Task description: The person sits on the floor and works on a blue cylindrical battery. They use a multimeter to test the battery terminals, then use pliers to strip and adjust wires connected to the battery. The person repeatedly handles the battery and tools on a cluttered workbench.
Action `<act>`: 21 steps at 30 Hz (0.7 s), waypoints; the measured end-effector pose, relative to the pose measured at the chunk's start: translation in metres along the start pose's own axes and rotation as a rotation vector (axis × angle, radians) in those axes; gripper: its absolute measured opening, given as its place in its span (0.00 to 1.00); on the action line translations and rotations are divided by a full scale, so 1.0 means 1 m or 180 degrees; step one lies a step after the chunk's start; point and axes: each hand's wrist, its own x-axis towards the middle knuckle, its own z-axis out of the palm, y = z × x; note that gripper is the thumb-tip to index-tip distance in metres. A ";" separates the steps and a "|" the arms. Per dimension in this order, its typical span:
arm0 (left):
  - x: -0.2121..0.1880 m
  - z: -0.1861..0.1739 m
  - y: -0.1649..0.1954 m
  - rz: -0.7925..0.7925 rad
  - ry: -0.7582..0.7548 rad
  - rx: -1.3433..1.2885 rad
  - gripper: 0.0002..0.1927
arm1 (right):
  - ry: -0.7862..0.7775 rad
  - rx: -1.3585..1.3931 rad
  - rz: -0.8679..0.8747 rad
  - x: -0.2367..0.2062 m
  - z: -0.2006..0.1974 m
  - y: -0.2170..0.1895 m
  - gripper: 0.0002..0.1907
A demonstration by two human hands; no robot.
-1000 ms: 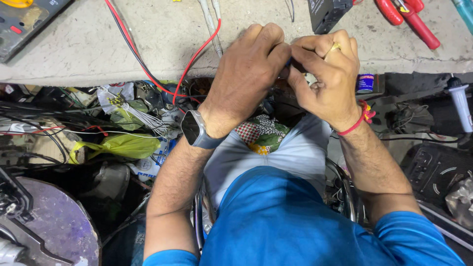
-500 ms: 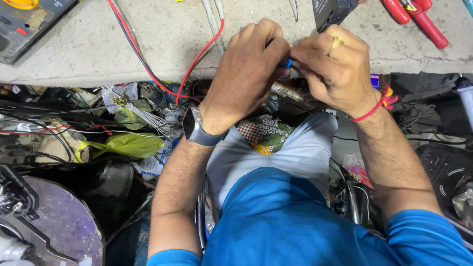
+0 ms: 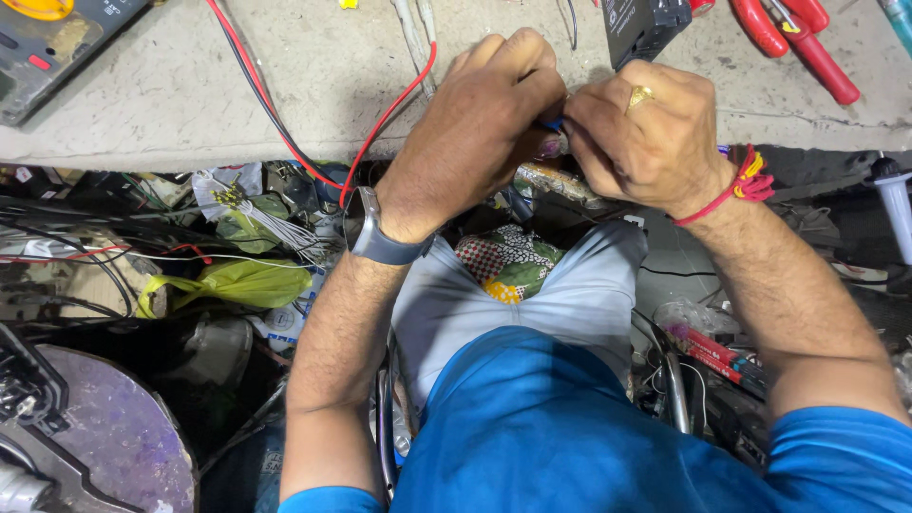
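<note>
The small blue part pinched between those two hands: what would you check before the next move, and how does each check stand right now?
1. Both hands on the part: ok. The left hand and right hand meet over the blue part.
2. Part in plain sight: not ok. Fingers cover nearly all of it; only a blue sliver shows.
3. Wires out of the way: cannot tell. The red wire and black wire run under the left hand.
4. Pliers at hand: ok. The red pliers lie on the bench beyond the right hand.
5. Meter nearby: ok. The meter lies at the bench's far left.
</note>
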 end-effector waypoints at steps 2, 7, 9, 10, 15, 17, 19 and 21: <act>0.001 0.006 0.004 -0.0046 0.0100 0.0127 0.13 | -0.0044 0.0200 0.0163 0.001 0.001 -0.002 0.12; -0.005 0.011 0.008 -0.0155 0.0282 -0.0100 0.13 | -0.0098 0.0060 0.0321 0.004 0.002 -0.011 0.14; -0.007 0.010 0.009 -0.0252 0.0338 -0.0229 0.14 | -0.0197 0.0026 0.0354 0.005 0.002 -0.012 0.16; -0.007 0.010 0.008 -0.0261 0.0329 -0.0268 0.14 | -0.0248 0.0068 0.0374 0.005 0.003 -0.012 0.16; -0.006 0.008 0.007 -0.0226 0.0343 -0.0379 0.16 | -0.0475 0.0116 0.0575 0.006 0.004 -0.012 0.11; -0.006 0.008 0.007 -0.0213 0.0326 -0.0329 0.17 | -0.0484 0.0136 0.0625 0.005 0.005 -0.013 0.12; -0.005 0.008 0.009 -0.0219 0.0288 -0.0331 0.18 | -0.0394 0.0155 0.0615 0.004 0.005 -0.012 0.14; -0.004 0.007 0.011 -0.0245 0.0238 -0.0345 0.17 | -0.0390 0.0199 0.0700 0.003 0.007 -0.012 0.14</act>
